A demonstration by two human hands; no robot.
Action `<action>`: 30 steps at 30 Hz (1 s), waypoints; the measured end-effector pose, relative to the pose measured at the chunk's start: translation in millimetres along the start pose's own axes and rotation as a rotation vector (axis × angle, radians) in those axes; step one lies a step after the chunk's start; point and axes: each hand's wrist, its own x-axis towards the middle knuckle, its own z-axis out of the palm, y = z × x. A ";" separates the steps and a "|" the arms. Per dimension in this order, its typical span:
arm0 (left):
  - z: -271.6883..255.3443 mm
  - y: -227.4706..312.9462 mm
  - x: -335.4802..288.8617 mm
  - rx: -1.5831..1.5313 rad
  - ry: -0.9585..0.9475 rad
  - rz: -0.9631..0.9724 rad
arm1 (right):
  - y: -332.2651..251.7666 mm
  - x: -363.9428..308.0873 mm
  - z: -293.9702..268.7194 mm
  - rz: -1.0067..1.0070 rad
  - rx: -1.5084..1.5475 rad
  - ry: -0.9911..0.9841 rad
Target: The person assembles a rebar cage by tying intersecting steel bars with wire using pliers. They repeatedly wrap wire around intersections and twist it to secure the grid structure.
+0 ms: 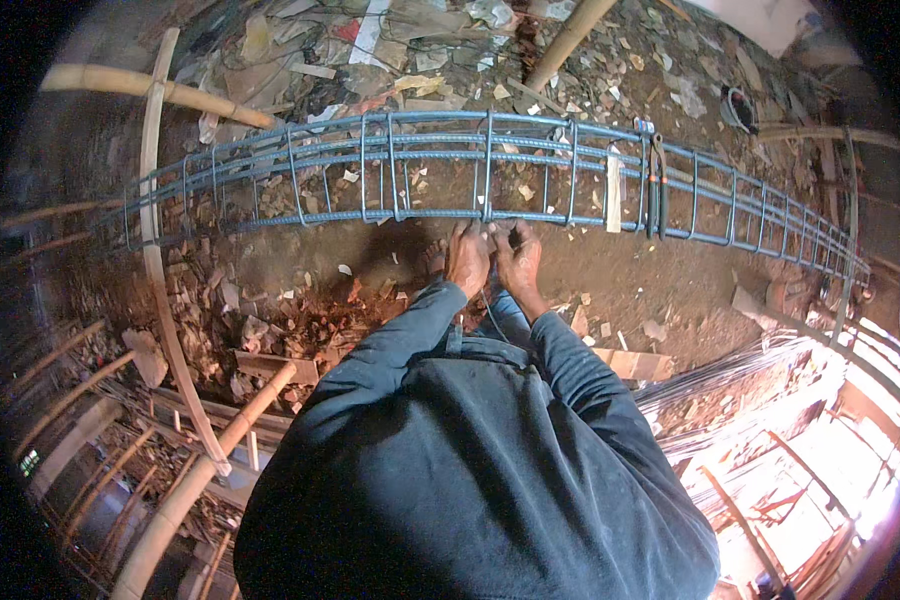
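A long cage of blue-grey steel reinforcing bars [330, 217] with square stirrups stretches across in front of me. Just under its near lower bar, my left hand [467, 262] and my right hand [519, 264] are close together, fingers closed and pinching. A thin wire [488, 302] trails down from between them, apparently from the left fingers. What the right fingertips pinch is too small to make out. Right of the hands, pincers [656, 185] with dark handles and orange marks hang over the cage bars, beside a pale wooden strip [613, 190].
A curved wooden batten [153, 240] stands across the cage's left end. Bamboo poles [210, 465] lie at lower left, and another pole [570, 42] slants in at the top. Rubble and scraps [300, 340] litter the dirt floor. Bundled thin rods [730, 375] lie at right.
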 end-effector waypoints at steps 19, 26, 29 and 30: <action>-43.2 101.5 -19.0 -0.867 -0.427 -0.732 | 17.5 -32.5 24.7 -0.178 -0.087 0.250; -2.5 93.8 -8.5 -0.699 -0.466 -0.630 | 34.2 -54.5 35.4 -0.035 0.112 0.260; -6.2 100.8 -6.9 -0.622 -0.554 -0.665 | 57.9 -60.9 44.1 0.052 0.272 0.225; -10.8 104.0 -6.5 -0.618 -0.604 -0.670 | 68.5 -63.5 48.6 0.093 0.347 0.212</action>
